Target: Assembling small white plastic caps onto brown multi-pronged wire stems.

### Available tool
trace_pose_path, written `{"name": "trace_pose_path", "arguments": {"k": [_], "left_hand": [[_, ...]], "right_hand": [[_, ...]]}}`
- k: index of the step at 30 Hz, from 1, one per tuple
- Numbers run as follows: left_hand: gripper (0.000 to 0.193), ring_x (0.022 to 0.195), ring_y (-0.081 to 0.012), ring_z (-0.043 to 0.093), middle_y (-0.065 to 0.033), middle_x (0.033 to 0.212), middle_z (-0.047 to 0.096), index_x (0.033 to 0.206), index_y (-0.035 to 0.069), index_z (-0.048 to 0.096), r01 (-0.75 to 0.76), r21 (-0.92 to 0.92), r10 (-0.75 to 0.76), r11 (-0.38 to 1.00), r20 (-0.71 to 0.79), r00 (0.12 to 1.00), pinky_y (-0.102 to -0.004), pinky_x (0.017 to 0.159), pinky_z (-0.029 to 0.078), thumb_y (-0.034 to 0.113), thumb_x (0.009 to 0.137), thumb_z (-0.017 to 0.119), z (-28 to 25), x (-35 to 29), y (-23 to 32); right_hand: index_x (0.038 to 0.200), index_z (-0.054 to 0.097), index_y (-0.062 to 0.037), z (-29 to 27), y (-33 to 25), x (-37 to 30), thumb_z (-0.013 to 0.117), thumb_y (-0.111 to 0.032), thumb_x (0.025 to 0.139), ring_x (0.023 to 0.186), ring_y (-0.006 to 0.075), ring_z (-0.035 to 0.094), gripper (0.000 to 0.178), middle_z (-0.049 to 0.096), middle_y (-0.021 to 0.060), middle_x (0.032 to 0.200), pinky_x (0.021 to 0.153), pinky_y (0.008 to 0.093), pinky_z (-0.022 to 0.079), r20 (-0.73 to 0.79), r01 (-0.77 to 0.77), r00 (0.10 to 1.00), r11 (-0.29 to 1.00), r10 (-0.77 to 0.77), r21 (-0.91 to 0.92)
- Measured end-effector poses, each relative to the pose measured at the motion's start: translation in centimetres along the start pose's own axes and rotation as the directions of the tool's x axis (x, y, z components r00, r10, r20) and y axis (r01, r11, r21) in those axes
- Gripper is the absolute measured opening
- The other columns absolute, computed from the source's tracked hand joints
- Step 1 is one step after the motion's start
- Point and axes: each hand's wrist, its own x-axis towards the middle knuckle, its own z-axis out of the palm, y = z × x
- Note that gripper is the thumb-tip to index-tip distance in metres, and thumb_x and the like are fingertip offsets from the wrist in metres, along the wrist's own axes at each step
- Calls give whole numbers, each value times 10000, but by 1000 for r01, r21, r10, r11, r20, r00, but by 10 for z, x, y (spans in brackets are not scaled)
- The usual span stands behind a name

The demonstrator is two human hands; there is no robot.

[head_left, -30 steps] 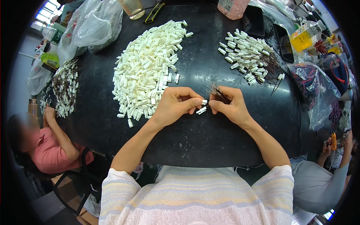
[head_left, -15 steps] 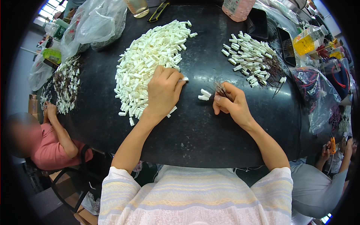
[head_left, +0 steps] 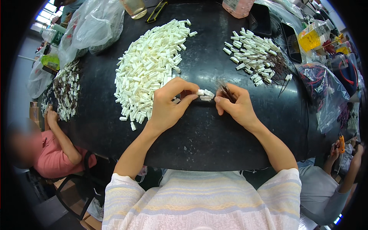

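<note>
Between the thumb and forefinger of my left hand [head_left: 170, 102] is a small white plastic connector housing [head_left: 200, 92]. Right beside it lie a few loose white housings [head_left: 207, 96] on the black table. My right hand [head_left: 241, 105] is closed round a bundle of thin dark brown wires [head_left: 225, 92], whose fine tips stick up past the fingers. The two hands are close together, with the loose housings between their fingertips. A large heap of white housings [head_left: 149, 65] spreads to the left, partly behind my left hand. Housings with brown wires attached [head_left: 260, 57] form a smaller pile at far right.
Black phones [head_left: 260, 20], a pink bottle [head_left: 237, 7] and a yellow bottle [head_left: 314, 36] stand or lie at the back right. Plastic bags [head_left: 96, 28] and a yellow-black cutter [head_left: 157, 11] are at the back left. Co-workers sit on both sides; one handles another pile [head_left: 68, 90].
My left hand has moved right, from the heap's edge to the loose housings, carrying a white housing. My right hand stays almost in place with the wires.
</note>
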Motion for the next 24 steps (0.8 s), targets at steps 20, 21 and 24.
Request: {"name": "trace_pose_path", "arguments": {"k": [20, 21, 24], "left_hand": [[179, 670, -193, 590, -116, 780, 613, 802, -22, 615, -360, 205, 367, 910, 0, 930, -254, 558, 461, -132, 662, 626, 13, -3, -5], [182, 665, -201, 590, -119, 772, 608, 800, -23, 613, -409, 212, 419, 887, -2, 908, -262, 551, 462, -134, 656, 623, 14, -2, -4], [194, 656, -225, 591, -127, 780, 608, 810, -23, 610, -492, 263, 502, 830, 33, 864, -272, 549, 465, -129, 647, 619, 17, -1, -4]], "right_hand": [[759, 559, 13, 3, 4, -2, 612, -70, 780, 571, 32, 452, 100, 520, -10, 622, 514, 195, 355, -32, 67, 997, 998, -67, 3], [767, 563, 14, 4, 5, -3, 616, -74, 781, 574, 33, 455, 103, 525, -10, 624, 515, 195, 355, -29, 73, 997, 997, -73, -19], [774, 570, 15, 2, 5, -3, 622, -84, 783, 581, 34, 463, 113, 532, -8, 628, 518, 197, 358, -23, 81, 996, 996, -82, -31]]}}
